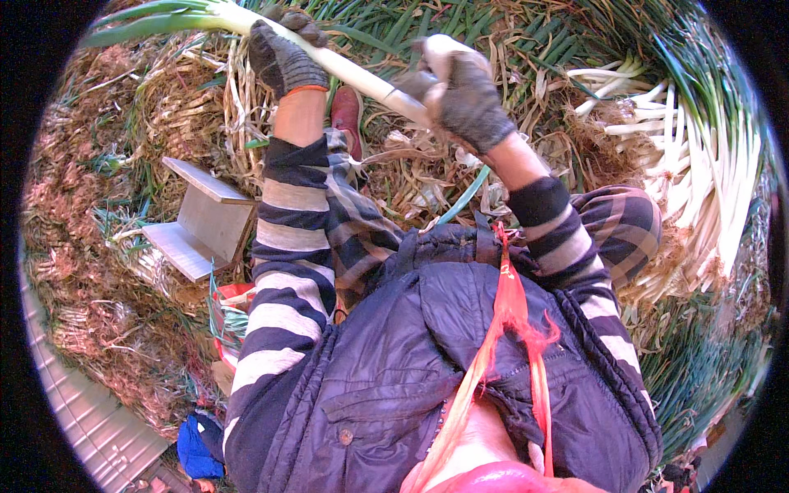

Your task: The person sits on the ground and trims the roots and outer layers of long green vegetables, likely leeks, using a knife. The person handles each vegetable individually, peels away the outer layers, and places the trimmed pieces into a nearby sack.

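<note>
A long green onion with a thick white shank slants across the upper middle, its green leaves to the upper left. My left hand, in a dark knit glove, grips the shank near the leaves. At the shank's lower right end is my right hand, also gloved, with its fingers closed around that end. Motion blurs the right fingers, and something pale shows at their top; I cannot tell whether it is a fingertip or a peeled layer. Dry husks litter the ground below the hands.
White-shanked green onions lie heaped at right. Unpeeled bundles with brown roots cover the left side. A small low stool lies tipped by my left arm. A red shoe and blue cloth also show.
</note>
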